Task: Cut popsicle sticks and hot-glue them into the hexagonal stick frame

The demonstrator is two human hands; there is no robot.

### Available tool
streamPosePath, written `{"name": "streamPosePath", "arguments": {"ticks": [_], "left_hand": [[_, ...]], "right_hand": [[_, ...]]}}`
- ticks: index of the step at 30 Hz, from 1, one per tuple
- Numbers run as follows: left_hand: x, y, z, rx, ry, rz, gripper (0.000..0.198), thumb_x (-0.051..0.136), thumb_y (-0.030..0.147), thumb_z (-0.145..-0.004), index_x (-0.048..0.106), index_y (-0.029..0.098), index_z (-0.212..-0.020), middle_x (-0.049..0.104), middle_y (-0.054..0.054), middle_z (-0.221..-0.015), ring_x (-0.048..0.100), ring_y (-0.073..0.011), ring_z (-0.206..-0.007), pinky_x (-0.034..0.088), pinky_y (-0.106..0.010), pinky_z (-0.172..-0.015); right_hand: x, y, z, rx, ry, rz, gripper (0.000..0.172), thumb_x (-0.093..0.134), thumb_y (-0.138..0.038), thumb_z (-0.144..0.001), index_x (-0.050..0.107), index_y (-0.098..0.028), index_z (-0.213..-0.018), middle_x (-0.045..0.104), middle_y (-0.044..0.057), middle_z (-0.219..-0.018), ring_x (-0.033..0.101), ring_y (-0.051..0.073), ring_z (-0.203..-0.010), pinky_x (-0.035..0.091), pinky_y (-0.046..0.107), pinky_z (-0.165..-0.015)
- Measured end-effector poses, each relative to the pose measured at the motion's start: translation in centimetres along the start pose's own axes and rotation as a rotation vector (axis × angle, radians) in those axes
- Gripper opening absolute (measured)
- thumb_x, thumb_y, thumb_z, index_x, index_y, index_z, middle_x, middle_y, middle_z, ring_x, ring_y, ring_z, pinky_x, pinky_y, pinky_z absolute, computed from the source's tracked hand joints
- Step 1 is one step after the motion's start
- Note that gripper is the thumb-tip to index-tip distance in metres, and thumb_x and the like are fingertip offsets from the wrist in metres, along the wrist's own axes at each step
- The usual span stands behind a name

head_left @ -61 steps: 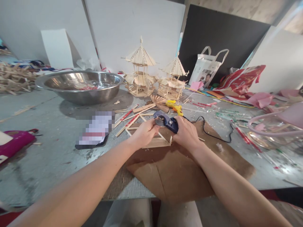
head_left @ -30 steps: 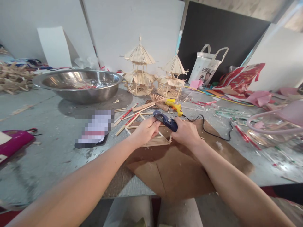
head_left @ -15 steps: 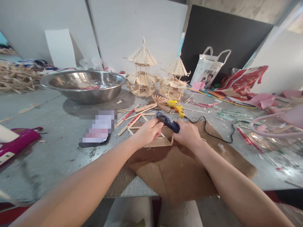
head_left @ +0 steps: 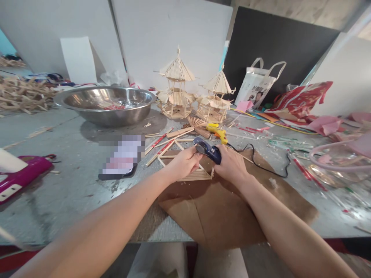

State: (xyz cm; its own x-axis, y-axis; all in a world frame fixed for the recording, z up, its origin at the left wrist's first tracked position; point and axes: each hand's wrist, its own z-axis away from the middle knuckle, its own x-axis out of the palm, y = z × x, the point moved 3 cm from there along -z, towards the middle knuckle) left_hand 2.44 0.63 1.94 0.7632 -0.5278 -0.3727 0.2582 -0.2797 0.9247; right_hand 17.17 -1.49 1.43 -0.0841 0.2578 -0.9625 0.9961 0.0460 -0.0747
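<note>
My right hand [head_left: 232, 164] is wrapped round a dark blue hand tool [head_left: 213, 152] with a greyish metal head; it looks like a cutter, but its exact kind is unclear. My left hand [head_left: 185, 164] is closed in a pinch right by the tool's head, and what its fingers hold is hidden. Below both hands, a flat frame of thin wooden sticks [head_left: 193, 176] lies on a brown sheet [head_left: 226, 216], partly covered by the hands. A thin stick [head_left: 244, 157] shows beyond my right hand.
Behind the hands lie a yellow glue gun [head_left: 218, 133] with a black cord and loose sticks [head_left: 160, 141]. Two stick pagodas [head_left: 177, 98] stand farther back. A steel basin [head_left: 107, 116] and a phone [head_left: 121, 158] are left; a clear pink-rimmed container [head_left: 342, 164] is right.
The dark blue tool has turned slightly at my left fingertips. Both hands stay close together over the stick frame, and the whole view has shifted a little.
</note>
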Motion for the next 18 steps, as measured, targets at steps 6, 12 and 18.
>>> {"name": "streamPosePath", "arguments": {"ticks": [6,12,18], "left_hand": [[0.1,0.4,0.2,0.023,-0.029,0.009,0.021,0.034,0.034,-0.081,0.043,0.016,-0.074,0.033,0.009,-0.037,0.029,-0.0056,-0.033,0.022,-0.019,-0.038],[0.0,0.1,0.2,0.022,0.003,0.044,0.024,0.035,0.038,-0.080,0.043,0.016,-0.077,0.041,0.006,-0.046,0.033,-0.0056,-0.037,0.025,-0.018,-0.039],[-0.9,0.0,-0.2,0.113,0.185,-0.140,0.029,0.042,0.040,-0.077,0.055,0.014,-0.071,0.046,0.002,-0.060,0.039,-0.0069,-0.049,0.032,-0.020,-0.048]], "right_hand": [[-0.3,-0.1,0.1,0.079,-0.012,0.005,0.035,0.047,-0.033,-0.066,0.047,-0.021,-0.100,0.061,0.007,-0.091,0.056,0.022,-0.081,0.036,0.029,-0.063],[-0.7,0.7,-0.2,0.163,0.044,-0.024,0.033,0.042,-0.034,-0.070,0.048,-0.021,-0.100,0.062,0.007,-0.086,0.058,0.023,-0.077,0.036,0.029,-0.060],[-0.4,1.2,-0.4,0.143,0.066,-0.079,0.036,0.045,-0.031,-0.067,0.047,-0.020,-0.101,0.062,0.007,-0.085,0.058,0.024,-0.078,0.036,0.029,-0.060]]}}
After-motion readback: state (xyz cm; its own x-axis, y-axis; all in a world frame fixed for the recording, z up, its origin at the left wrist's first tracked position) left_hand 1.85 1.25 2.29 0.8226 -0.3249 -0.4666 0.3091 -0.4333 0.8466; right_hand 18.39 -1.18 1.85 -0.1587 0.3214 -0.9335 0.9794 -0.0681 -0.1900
